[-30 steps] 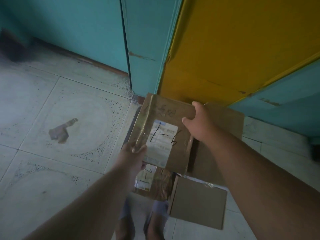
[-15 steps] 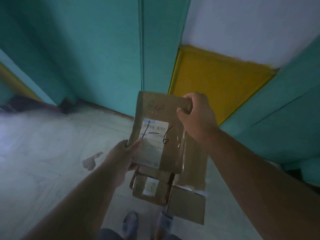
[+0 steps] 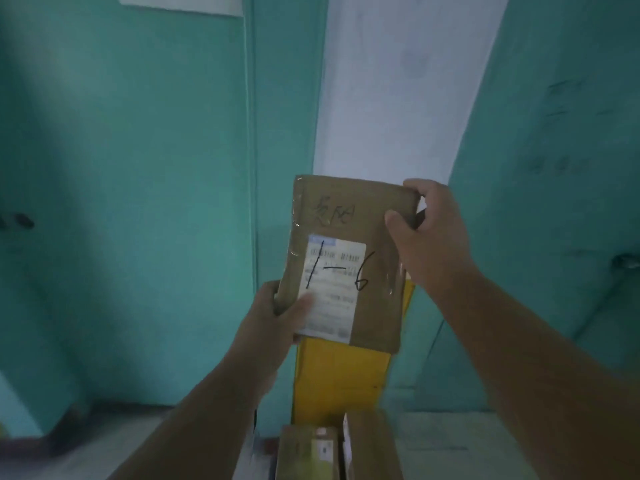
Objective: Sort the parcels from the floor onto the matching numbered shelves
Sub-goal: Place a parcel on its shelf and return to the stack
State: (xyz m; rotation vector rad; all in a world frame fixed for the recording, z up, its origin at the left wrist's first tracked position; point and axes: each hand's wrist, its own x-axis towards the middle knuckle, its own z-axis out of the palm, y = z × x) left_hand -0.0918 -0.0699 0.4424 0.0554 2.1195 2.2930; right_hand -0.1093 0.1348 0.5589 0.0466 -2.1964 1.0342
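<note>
Your left hand grips the lower left corner of the parcel marked "1-6", thumb on its label. Your right hand clamps the upper right corner. Parcel held upright, chest-high, before the teal wall.

Teal wall close ahead; more parcels on floor below hands; open room left.

Teal wall panels, white strip, yellow panel, grey floor.
</note>
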